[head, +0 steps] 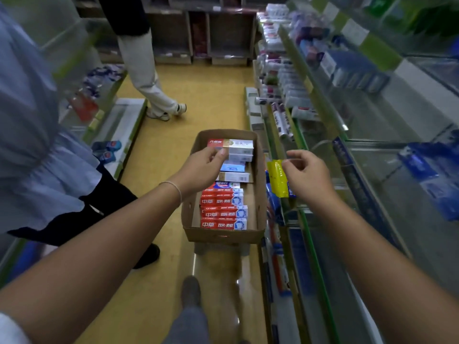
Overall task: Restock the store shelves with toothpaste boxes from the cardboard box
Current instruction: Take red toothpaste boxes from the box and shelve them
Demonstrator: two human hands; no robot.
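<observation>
A brown cardboard box (259, 184) stands on the yellow floor in the aisle. Inside lie several red toothpaste boxes (223, 212) at its near end and paler boxes at the far end. My left hand (201, 170) reaches over the box and pinches a red-and-white toothpaste box (233, 144) on top of the far stack. My right hand (305, 175) hovers to the right of the box by the shelf edge, fingers loosely curled and holding nothing, close to a yellow packet (278, 178) on the shelf.
Glass shelves (372, 170) with green edging run along the right, holding tubes and blue packs. A person in a blue top stands at my left; another person's legs (154, 90) stand farther down the aisle. My shoe (190, 290) is just behind the box.
</observation>
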